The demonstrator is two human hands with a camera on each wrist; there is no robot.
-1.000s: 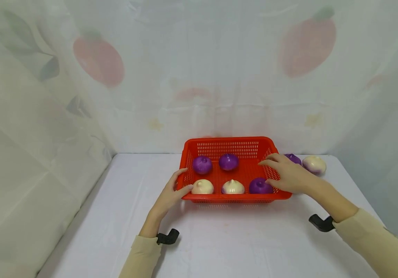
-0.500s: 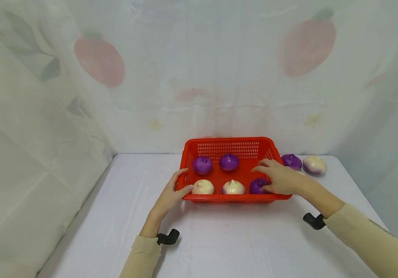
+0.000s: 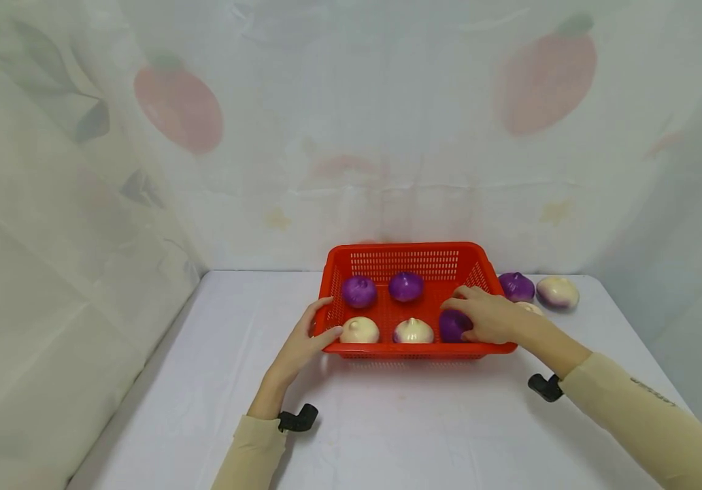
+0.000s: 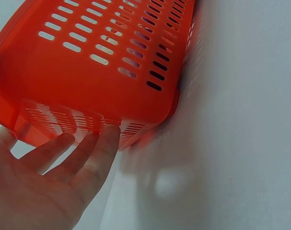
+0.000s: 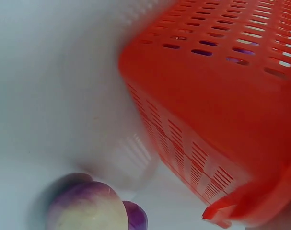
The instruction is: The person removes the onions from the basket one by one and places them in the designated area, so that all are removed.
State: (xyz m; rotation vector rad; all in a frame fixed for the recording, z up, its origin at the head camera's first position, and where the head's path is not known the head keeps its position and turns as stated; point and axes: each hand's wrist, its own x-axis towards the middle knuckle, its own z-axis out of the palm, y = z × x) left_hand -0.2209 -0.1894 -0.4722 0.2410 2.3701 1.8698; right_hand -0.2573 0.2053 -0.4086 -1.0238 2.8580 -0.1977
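Observation:
A red plastic basket (image 3: 420, 350) with slotted walls stands on the table in the head view. My left hand (image 3: 297, 346) is at its front left corner, thumb by the rim. In the left wrist view, the fairly straight fingers (image 4: 95, 167) touch the outside wall. Inside the basket's right end, my right hand (image 3: 487, 316) holds a purple onion (image 3: 452, 327), thumb on the near side and fingers over the top, partly covering it. Two purple onions (image 3: 360, 292) sit at the back of the basket. A cream onion (image 3: 360, 331) and a cream-and-purple onion (image 3: 413, 331) lie along its front.
Right of the basket, a purple onion (image 3: 517, 286) and a cream-and-purple onion (image 3: 558, 292) lie on the white table (image 3: 400, 422). Another pale onion (image 3: 530, 308) is partly hidden by the right forearm. A printed curtain (image 3: 351, 122) hangs behind.
My right hand has moved left and down into the basket and closed around the front right purple onion, which has shifted slightly left. The left hand stays at the basket's corner.

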